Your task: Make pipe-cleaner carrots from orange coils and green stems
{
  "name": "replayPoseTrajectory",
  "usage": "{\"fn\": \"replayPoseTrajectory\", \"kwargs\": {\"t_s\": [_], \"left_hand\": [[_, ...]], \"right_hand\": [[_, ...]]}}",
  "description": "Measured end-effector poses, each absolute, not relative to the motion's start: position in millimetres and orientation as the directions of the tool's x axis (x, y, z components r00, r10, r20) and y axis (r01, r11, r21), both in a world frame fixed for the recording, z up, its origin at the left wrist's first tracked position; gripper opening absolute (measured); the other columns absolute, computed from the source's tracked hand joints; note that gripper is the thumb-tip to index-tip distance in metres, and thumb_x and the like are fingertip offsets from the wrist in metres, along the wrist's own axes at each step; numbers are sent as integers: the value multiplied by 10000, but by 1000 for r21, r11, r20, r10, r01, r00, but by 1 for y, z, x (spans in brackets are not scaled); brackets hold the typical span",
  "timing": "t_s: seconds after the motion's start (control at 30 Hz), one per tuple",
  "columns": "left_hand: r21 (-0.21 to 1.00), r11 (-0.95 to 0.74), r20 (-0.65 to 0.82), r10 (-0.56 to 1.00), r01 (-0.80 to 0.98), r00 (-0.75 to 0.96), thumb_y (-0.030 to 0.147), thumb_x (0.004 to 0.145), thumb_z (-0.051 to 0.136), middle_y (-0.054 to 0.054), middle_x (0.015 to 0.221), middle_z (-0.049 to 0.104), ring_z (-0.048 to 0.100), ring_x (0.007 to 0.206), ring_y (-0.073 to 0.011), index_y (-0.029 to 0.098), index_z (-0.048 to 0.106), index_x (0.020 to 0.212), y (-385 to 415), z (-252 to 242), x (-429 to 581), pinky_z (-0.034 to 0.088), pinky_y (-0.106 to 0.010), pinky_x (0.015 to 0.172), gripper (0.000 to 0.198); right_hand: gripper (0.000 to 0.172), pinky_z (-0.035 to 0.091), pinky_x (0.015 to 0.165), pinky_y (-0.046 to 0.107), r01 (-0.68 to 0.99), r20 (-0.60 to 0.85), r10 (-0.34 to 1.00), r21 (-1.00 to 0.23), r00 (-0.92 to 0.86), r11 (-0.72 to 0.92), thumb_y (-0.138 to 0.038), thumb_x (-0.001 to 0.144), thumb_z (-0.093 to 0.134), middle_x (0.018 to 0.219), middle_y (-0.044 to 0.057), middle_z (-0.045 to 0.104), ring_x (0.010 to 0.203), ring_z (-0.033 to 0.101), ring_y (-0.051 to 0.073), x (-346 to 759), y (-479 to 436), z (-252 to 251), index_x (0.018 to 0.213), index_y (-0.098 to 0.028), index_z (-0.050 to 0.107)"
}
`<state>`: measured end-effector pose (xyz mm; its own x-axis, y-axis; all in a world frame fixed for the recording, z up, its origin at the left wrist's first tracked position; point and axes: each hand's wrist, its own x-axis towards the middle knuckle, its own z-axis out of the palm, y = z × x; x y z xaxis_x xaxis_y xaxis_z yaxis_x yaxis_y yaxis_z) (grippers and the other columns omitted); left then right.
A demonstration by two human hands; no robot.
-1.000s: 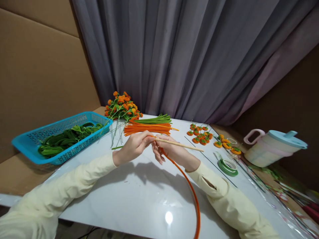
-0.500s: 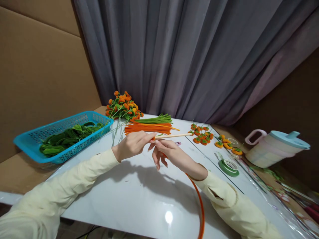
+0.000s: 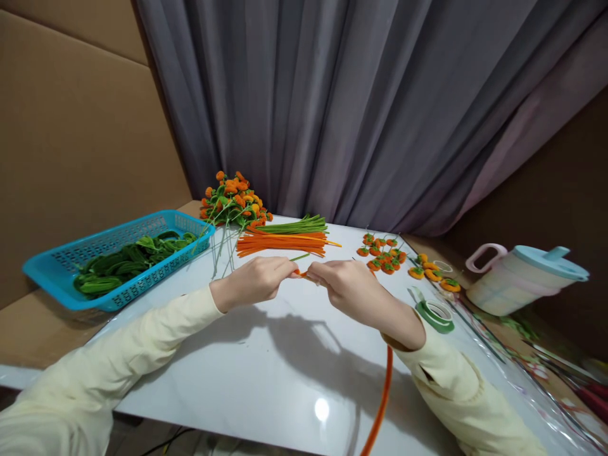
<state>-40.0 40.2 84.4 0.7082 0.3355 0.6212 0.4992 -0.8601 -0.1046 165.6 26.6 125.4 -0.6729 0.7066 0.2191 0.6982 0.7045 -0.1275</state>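
Observation:
My left hand (image 3: pixel 256 282) pinches one end of an orange pipe cleaner (image 3: pixel 380 405) over the middle of the table. A short green stem (image 3: pixel 300 257) pokes out above its fingertips. Close beside it, my right hand (image 3: pixel 351 288) has its fingers closed on the same pipe cleaner, and a small bit of orange shows between the two hands. The long tail passes behind my right wrist and curves down toward the front edge. Whether the right fingers also hold a stick is hidden. Behind the hands lie bundles of orange pipe cleaners (image 3: pixel 280 243) and green pipe cleaners (image 3: pixel 299 225).
A blue basket (image 3: pixel 47 269) of green leaves stands at left. Orange flowers on stems (image 3: pixel 235 199) are heaped behind. To the right are small orange flower heads (image 3: pixel 382 253), yellow-orange ones (image 3: pixel 432 275), green tape (image 3: pixel 437 320) and a lidded cup (image 3: pixel 515 285).
My right hand has turned knuckles up and shifted right, its fingers now closed. The pale wooden stick that lay across the hands is out of sight. The orange tail has swung.

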Motion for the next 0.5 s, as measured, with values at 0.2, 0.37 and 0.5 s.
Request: {"fn": "replayPoseTrajectory", "kwargs": {"t_s": [0.2, 0.37, 0.5], "left_hand": [[291, -855, 619, 510, 428, 598, 185, 929, 340, -10, 654, 606, 556, 568, -100, 167, 521, 805, 26, 95, -32, 423, -187, 567, 220], [158, -862, 753, 420, 481, 506, 231, 959, 323, -12, 657, 608, 570, 569, -102, 160, 521, 882, 35, 84, -35, 430, -186, 557, 224], [-125, -826, 794, 248, 549, 554, 197, 948, 338, -39, 718, 623, 600, 642, -127, 151, 538, 942, 61, 75, -45, 461, -218, 617, 206]], "right_hand": [[256, 248, 530, 230, 403, 202, 604, -580, -771, 708, -243, 883, 413, 552, -41, 379, 519, 322, 91, 175, 48, 129, 637, -179, 449], [345, 210, 439, 214, 38, 79, 567, -981, -820, 192, -467, 859, 485, 545, -49, 429, 444, 300, 65, 156, 62, 97, 684, -172, 456], [372, 201, 395, 211, -39, 61, 603, -998, -795, 49, -531, 850, 446, 557, -49, 454, 377, 238, 50, 139, 66, 72, 731, -179, 443]]}}
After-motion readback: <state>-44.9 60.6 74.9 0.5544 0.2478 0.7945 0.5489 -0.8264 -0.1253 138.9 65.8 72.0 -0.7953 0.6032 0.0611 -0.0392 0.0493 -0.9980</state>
